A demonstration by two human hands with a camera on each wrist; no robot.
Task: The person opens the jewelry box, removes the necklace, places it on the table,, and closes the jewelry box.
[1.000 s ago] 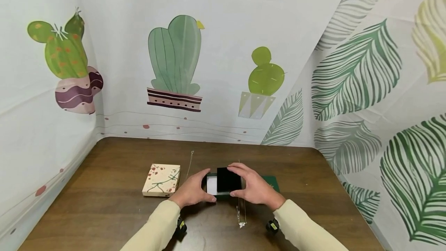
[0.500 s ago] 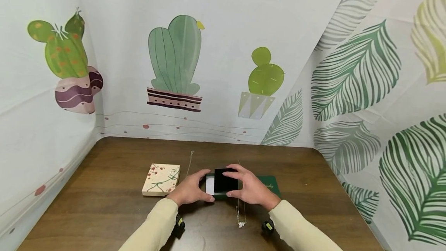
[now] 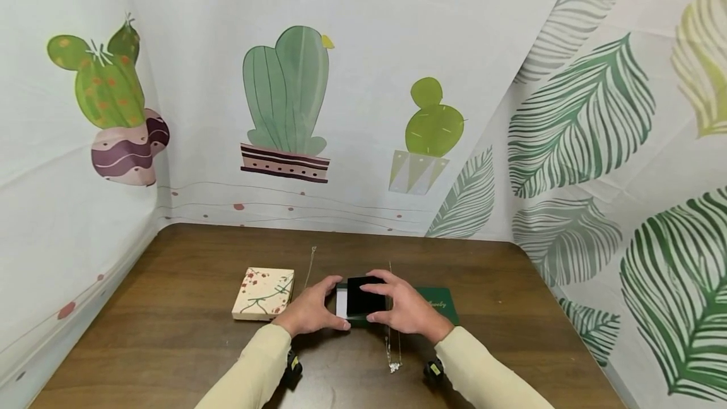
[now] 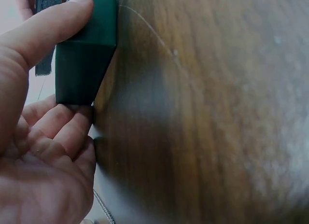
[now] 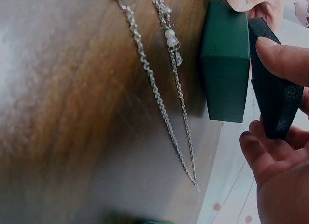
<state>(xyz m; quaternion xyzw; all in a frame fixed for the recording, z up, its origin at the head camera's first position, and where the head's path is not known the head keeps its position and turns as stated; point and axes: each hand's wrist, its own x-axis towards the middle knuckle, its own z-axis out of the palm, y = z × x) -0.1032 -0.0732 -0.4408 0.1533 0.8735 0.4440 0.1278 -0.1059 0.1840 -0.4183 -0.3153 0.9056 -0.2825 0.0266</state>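
In the head view my left hand [image 3: 309, 309] grips the left end of a small green jewelry box [image 4: 79, 72], thumb at the near side and fingers at the far side. A strip of the box's white inside [image 3: 341, 303] shows. My right hand [image 3: 406, 307] pinches a black velvet pad [image 3: 365, 295] over the box, covering most of its opening. In the right wrist view the pad's near end is tilted and apart from the box. A silver chain necklace [image 5: 157, 96] with pearl-like beads lies on the table beside the box, running under my right hand.
A green lid [image 3: 442, 302] with gold lettering lies to the right, partly behind my right hand. On the left sits a cream box [image 3: 264, 294] with a floral print. A thin chain [image 3: 310, 269] lies between it and my left hand on the wooden table [image 3: 187, 308].
My right hand and the black velvet pad have shifted left over the green box, so less white shows. More of the green lid is visible. The left hand has barely moved.
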